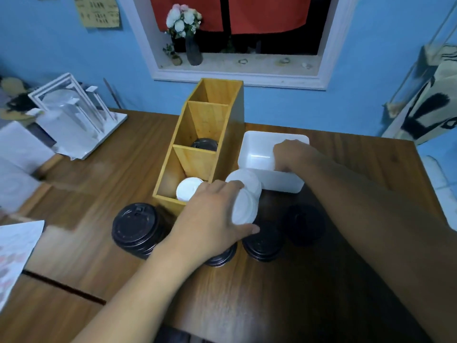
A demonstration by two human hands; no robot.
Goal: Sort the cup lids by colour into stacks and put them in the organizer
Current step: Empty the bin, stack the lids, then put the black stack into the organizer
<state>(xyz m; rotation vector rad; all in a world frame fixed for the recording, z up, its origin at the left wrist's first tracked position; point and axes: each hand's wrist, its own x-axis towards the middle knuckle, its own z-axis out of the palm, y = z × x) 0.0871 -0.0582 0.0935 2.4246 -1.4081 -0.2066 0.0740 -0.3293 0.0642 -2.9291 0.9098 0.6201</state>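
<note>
1. black lids (134, 229) stand stacked on the table (99, 174), left of the organizer (195, 160).
2. left hand (212, 216) grips the white lid stack (245, 206) beside the organizer's front slot. the stack is tipped sideways, its axis roughly level, face turned right; the outer lids could slide off.
3. right hand (294, 154) reaches into the bin (254, 154); cannot tell its grasp.

A blue wall (74, 60) stands behind a dark wooden table (371, 169). Set in the wall is a white-framed window (237, 79) with a red curtain (267, 13) hanging across a dark opening. On the sill (267, 64) a dark vase (193, 52) holds white and pink flowers (183, 18). A yellowish notice (99, 11) hangs at upper left. A white rack (74, 115) stands at the table's far left. A cream bag (435, 102) with black marks hangs at right, above pale floor tiles (442, 179). The light is dim and cool.
</note>
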